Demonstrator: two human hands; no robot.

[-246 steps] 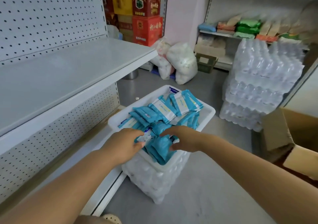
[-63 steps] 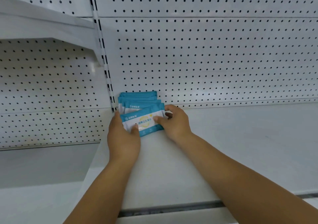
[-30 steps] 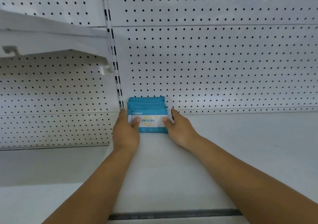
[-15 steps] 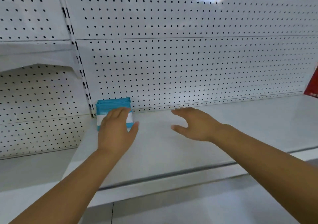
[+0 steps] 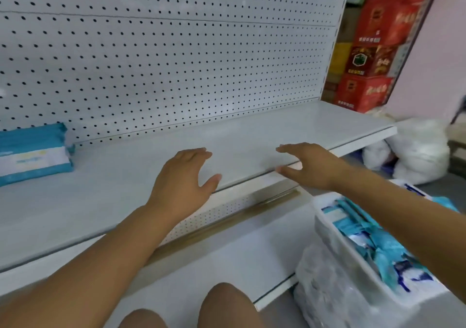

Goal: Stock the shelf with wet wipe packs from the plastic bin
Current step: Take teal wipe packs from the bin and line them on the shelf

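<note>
A row of blue-and-white wet wipe packs (image 5: 32, 151) stands on the white shelf (image 5: 252, 136) at its far left, against the pegboard back. My left hand (image 5: 184, 176) hovers over the shelf's front edge, fingers straight, holding nothing. My right hand (image 5: 307, 166) is spread open in the air to its right, also empty. The white plastic bin (image 5: 335, 242) sits low at the right, under my right forearm, with several blue wipe packs (image 5: 378, 242) inside.
The bin rests on a shrink-wrapped bottle pack (image 5: 327, 290). A lower shelf board (image 5: 227, 257) runs under the main shelf. Red cartons (image 5: 365, 75) are stacked past the shelf's right end, with white sacks (image 5: 416, 151) on the floor. My knees (image 5: 222, 307) show at the bottom.
My left hand has let go of the stacked wipe packs and both hands have swung right, away from them. The view has turned right, bringing the bin into sight.
</note>
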